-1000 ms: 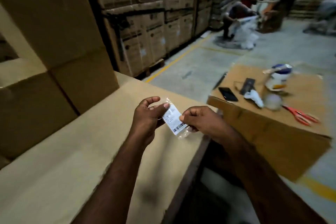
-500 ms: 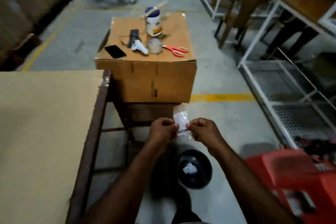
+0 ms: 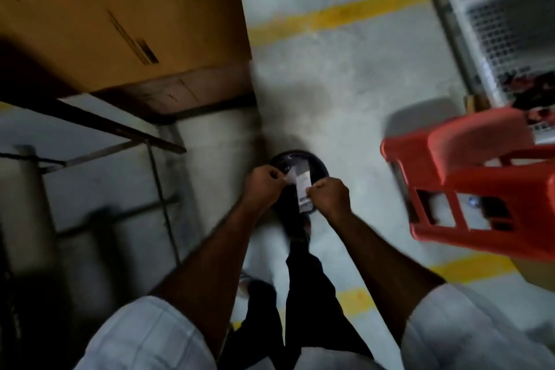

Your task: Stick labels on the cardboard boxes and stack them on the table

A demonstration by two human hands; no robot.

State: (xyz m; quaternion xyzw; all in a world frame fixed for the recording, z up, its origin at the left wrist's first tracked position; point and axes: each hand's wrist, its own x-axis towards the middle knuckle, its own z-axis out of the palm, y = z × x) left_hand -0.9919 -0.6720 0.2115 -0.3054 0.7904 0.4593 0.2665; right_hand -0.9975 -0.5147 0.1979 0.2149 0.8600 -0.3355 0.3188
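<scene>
A small white barcode label [image 3: 304,194] with a clear backing strip is held between both hands, low over the floor. My left hand [image 3: 262,186] pinches the clear backing at its upper left edge. My right hand [image 3: 330,195] pinches the label's right edge with curled fingers. Right below the hands sits a round black bin [image 3: 315,163] on the concrete. A large cardboard box [image 3: 120,15] fills the upper left, resting on a dark metal frame.
A red plastic stool [image 3: 480,180] stands on the floor to the right. A white wire rack [image 3: 495,24] runs along the upper right. Yellow floor lines [image 3: 336,16] cross the concrete. The table's dark metal bars [image 3: 120,129] are at the left.
The view has swung from the table top down to the floor. Both hands moved with the label to above the black bin, and the backing is peeling away to the left.
</scene>
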